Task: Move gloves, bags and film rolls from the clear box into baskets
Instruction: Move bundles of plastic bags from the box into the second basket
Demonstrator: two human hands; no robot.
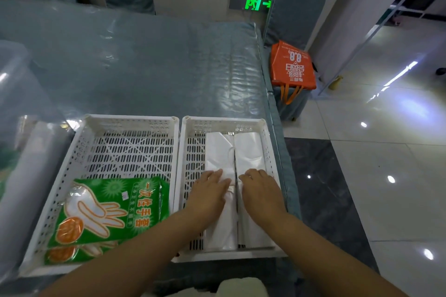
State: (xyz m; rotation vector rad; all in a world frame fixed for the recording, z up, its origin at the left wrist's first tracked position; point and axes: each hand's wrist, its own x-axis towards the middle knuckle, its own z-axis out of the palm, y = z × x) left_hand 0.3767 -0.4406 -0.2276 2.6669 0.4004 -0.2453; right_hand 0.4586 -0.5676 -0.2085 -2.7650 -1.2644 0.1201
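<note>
While both hands lie flat inside a white basket, nothing is being gripped. The left hand (210,189) presses, fingers straight, on one folded stack of white plastic bags (220,152); the right hand (259,188) rests the same way on a second stack (249,149) just beside it. Both forearms reach forward from the bottom edge, palms down, hands nearly touching.

Around the hands, the right basket (190,152) holds these two bag stacks side by side. Just left of the hands, a second basket (130,119) holds green packets of disposable gloves (109,210) at its near end. Farther left stands the clear box (14,84), blurred, with what may be film rolls (29,176) beside it.

Gloves and bags appear placed; the film rolls seem still to be moved. Beyond the hands, the table (144,67) carries a clear cover.
</note>
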